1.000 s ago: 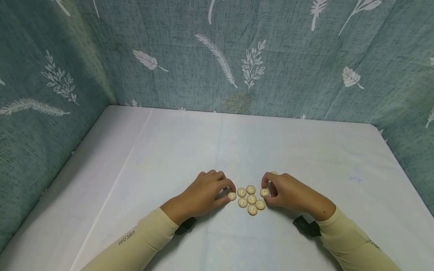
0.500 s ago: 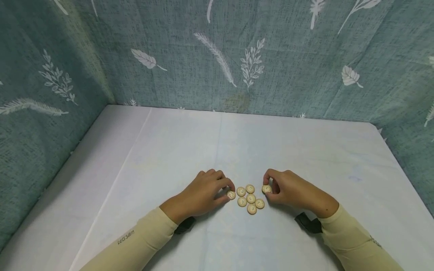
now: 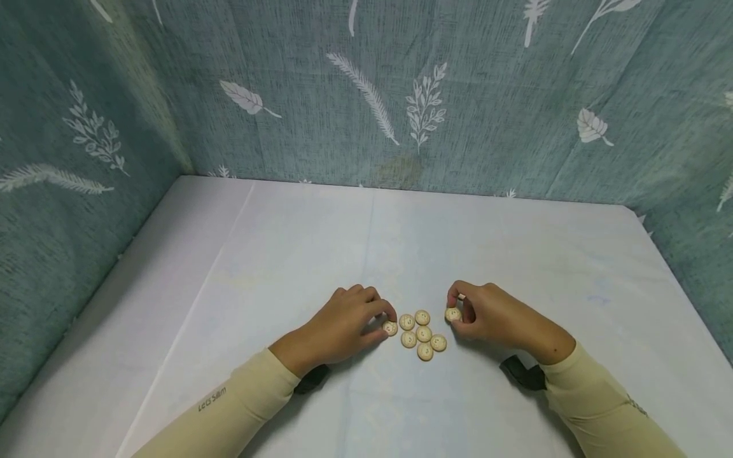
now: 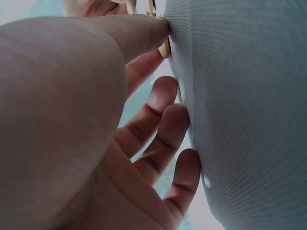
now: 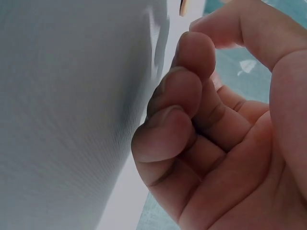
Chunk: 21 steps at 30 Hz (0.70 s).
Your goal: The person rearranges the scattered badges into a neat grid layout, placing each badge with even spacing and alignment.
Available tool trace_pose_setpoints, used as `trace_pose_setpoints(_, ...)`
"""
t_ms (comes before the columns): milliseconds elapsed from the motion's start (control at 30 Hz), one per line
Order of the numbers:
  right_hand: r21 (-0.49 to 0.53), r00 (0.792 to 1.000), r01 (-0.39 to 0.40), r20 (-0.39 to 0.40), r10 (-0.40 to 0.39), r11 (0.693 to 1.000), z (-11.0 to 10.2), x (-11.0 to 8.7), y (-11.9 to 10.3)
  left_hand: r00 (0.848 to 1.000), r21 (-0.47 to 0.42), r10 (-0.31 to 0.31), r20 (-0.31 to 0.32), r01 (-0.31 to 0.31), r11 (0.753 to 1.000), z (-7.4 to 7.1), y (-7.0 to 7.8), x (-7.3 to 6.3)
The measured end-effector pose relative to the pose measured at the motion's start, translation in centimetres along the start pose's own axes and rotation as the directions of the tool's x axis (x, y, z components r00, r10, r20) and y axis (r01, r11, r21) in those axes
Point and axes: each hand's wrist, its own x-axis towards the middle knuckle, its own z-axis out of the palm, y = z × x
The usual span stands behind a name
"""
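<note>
Head view, taking twelve o'clock as toward the far edge of the worktop [image 3: 286,254]: six loose, pale, round discs [image 3: 424,334] flat on the surface, one in the centre and others around it at ten, twelve, four, six and eight, with a gap at two. Telling relation, by judgement: that gap, facing almost straight at the right disc [image 3: 453,314], at two o'clock from the central one and apart from the ring. No long axis to speak of on such round shapes.

Nearer to the gap: the right hand [image 3: 494,313], at three o'clock from the right disc and pinching it between thumb and index finger. Nearer to the ring's other side: the left hand [image 3: 343,326], with thumb and index finger clamped on the left disc [image 3: 390,328], between nine and ten o'clock from the centre and just beside the ten o'clock loose disc.

Hands well apart, with the ring between: at three o'clock from the left hand, between eight and nine from the right. Impossible to tell whether either pinched disc touches the worktop. Past the right index finger, a pale sliver [image 3: 461,296], too hidden to identify.
</note>
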Motion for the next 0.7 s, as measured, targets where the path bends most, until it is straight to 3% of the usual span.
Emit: trace_pose_setpoints(700,-0.004,0.999,0.009,-0.044,-0.009,1.0,-0.6,-0.26,0.61,1.0,0.013,0.003,-0.011,-0.003,1.0,0.09,0.01,-0.13)
